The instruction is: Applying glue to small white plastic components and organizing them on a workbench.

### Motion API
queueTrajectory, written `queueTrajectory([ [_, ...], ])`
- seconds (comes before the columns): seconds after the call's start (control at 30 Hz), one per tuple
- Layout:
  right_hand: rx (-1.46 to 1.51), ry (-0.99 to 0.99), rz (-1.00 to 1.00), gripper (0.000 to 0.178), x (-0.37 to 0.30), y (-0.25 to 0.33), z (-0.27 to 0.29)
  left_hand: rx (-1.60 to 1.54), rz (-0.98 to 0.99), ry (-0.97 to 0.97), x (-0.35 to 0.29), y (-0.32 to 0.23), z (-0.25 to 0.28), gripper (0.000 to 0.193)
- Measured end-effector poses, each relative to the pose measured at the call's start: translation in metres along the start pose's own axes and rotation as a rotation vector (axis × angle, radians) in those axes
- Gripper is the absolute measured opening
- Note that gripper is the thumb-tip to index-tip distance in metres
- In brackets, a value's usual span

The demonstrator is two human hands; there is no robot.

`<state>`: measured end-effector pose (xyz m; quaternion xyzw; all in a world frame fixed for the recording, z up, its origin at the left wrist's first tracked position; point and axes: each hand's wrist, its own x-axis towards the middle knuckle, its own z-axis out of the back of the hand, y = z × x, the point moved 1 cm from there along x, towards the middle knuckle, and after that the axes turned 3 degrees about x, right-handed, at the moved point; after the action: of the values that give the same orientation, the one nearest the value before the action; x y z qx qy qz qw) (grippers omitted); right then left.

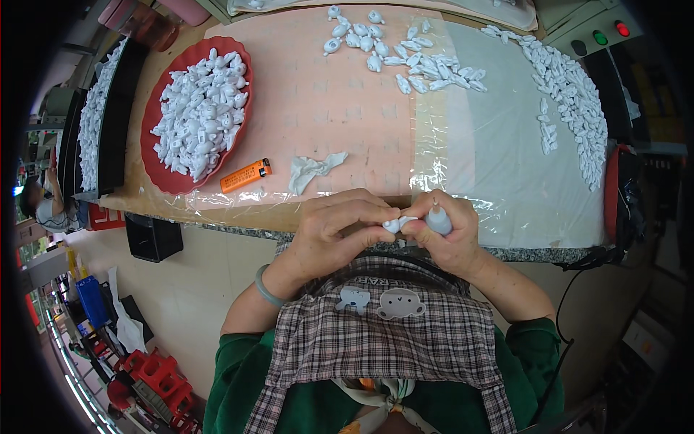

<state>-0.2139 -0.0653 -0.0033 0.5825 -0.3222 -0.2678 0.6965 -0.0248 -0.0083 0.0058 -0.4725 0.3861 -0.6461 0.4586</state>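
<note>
My left hand [336, 228] is closed, pinching a small white plastic piece [391, 226] between thumb and fingertips just in front of the table edge. The thumb and index finger of my right hand [457, 235] meet the other end of that piece. Within the same right hand sits a small squeeze bottle [437, 219], its thin tip pointing up. Both hands are close together, above the apron. Whether the white piece is one part or two joined parts is hard to tell.
A red scalloped tray [150, 155] heaped with white pieces stands at the left. Near it lie an orange lighter [246, 176] and a crumpled tissue [311, 171]. Loose round white parts [354, 36] and slim ones [441, 71] lie farther back, more [571, 94] at the right.
</note>
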Motion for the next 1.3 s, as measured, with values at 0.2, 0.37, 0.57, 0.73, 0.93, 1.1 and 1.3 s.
queueTrajectory([
  [0.2, 0.002, -0.021, -0.046, 0.009, 0.009, 0.004, -0.007, -0.054, 0.068, -0.034, -0.004, 0.001, 0.008, 0.025],
  [0.37, 0.004, 0.023, -0.089, 0.02, 0.018, 0.013, -0.004, -0.131, 0.072, -0.081, -0.003, 0.002, 0.02, 0.025],
  [0.57, -0.027, -0.048, -0.088, 0.029, 0.013, 0.013, 0.008, 0.338, 0.073, -0.61, -0.004, -0.015, 0.101, 0.022],
  [0.73, -0.036, -0.043, -0.116, 0.026, 0.013, 0.013, 0.016, 0.937, 0.049, -0.602, 0.015, -0.023, 0.142, 0.035],
  [0.93, -0.05, -0.048, -0.106, 0.025, 0.014, 0.011, 0.018, 0.939, -0.124, -0.408, 0.056, -0.005, 0.109, 0.033],
  [1.1, -0.073, -0.04, -0.112, 0.023, 0.01, 0.013, 0.019, 0.938, -0.069, -0.357, 0.108, 0.025, 0.084, 0.025],
  [1.3, -0.093, -0.035, -0.085, 0.024, 0.01, 0.016, 0.02, 1.03, 0.085, -0.349, 0.143, 0.061, 0.08, 0.022],
])
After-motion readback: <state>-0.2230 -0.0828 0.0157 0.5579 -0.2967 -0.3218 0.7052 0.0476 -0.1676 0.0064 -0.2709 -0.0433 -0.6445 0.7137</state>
